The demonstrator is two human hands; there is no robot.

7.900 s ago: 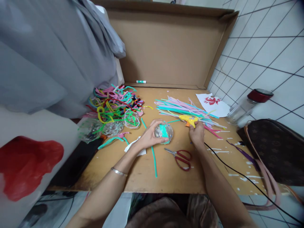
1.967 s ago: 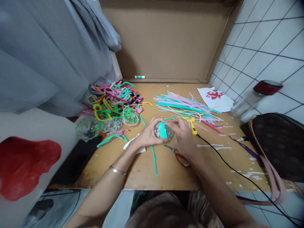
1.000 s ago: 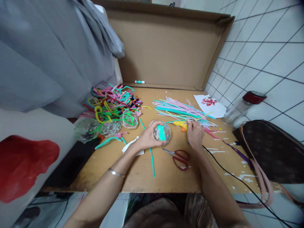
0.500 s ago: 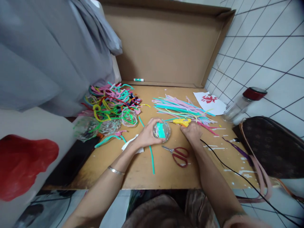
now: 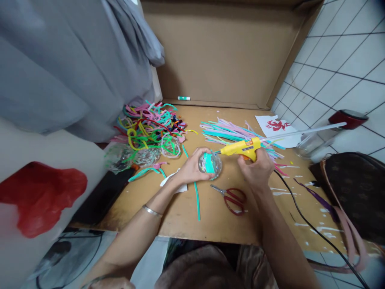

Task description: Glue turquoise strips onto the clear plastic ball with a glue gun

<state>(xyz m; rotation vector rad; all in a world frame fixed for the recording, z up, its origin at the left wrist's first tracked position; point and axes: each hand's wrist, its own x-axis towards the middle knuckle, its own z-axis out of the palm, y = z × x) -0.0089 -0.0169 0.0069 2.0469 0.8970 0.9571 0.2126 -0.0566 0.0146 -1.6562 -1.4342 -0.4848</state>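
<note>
My left hand (image 5: 195, 165) is wrapped round a clear round container (image 5: 217, 165) with a turquoise strip (image 5: 209, 163) across its top. My right hand (image 5: 257, 166) grips a yellow glue gun (image 5: 240, 148) by its handle, a long pale glue stick (image 5: 303, 131) jutting from its back end. The gun's nozzle is at the container's upper right edge; whether they touch is too small to tell. Below the right hand lie red-handled scissors (image 5: 234, 200). A turquoise stem (image 5: 197, 200) runs down the table beneath the left hand.
Tangled colourful stems (image 5: 150, 128) and clear containers (image 5: 117, 156) lie at left. Behind the gun is a pile of straight stems (image 5: 225, 130). A bottle (image 5: 319, 138), a brown bag (image 5: 355, 192) and a black cable (image 5: 303, 216) are at right. Cardboard (image 5: 228, 56) stands behind.
My right hand has lifted the glue gun off the table and brought its nozzle to the container. The left hand still holds the container. The view has shifted slightly.
</note>
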